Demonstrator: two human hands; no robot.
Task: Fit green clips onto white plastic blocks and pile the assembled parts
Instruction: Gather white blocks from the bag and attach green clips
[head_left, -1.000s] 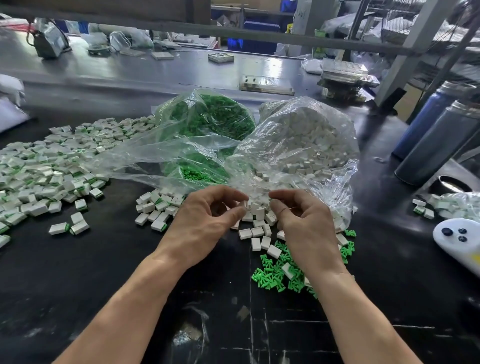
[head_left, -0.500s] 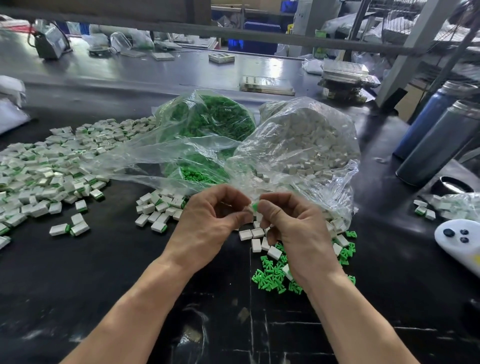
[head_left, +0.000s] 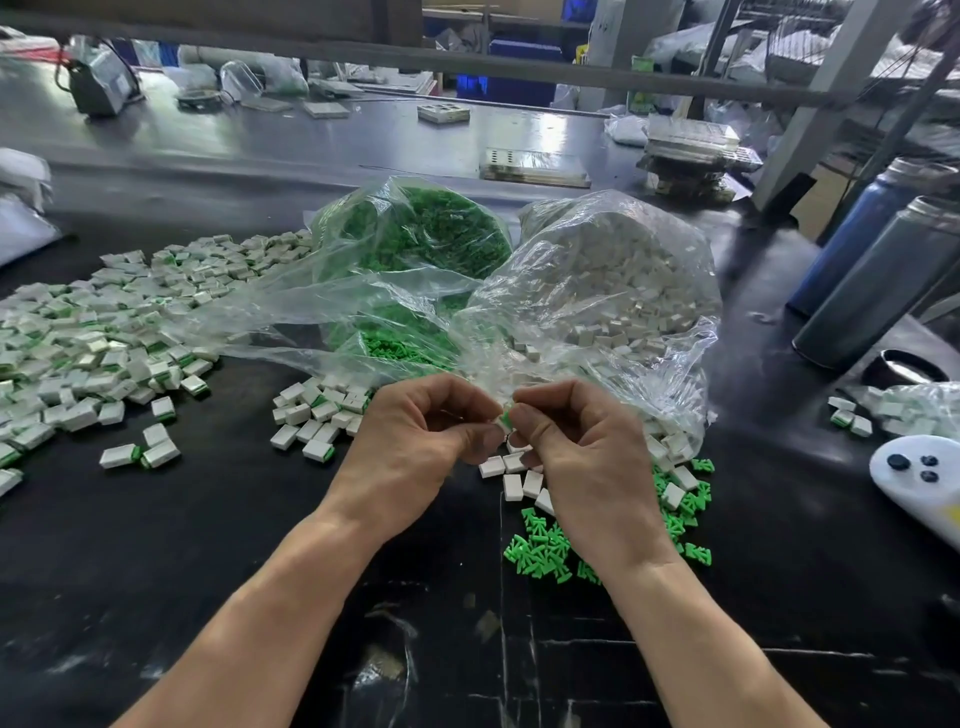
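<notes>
My left hand (head_left: 415, 441) and my right hand (head_left: 582, 457) meet fingertip to fingertip above the black table. Pinched between them is a small white block with a green clip (head_left: 505, 419), mostly hidden by my fingers. Loose white blocks (head_left: 514, 480) lie just under my hands, and loose green clips (head_left: 545, 551) are scattered below my right wrist. A small heap of assembled parts (head_left: 317, 415) sits left of my left hand. A large pile of assembled parts (head_left: 93, 343) spreads over the far left.
A clear bag of green clips (head_left: 415, 244) and a clear bag of white blocks (head_left: 613, 291) lie open behind my hands. Two dark bottles (head_left: 872, 280) stand at the right, with a white controller (head_left: 924, 478) near the right edge.
My hands lifted from the loose blocks and came together. A green clip now shows between my fingertips, pressed against the white block.
</notes>
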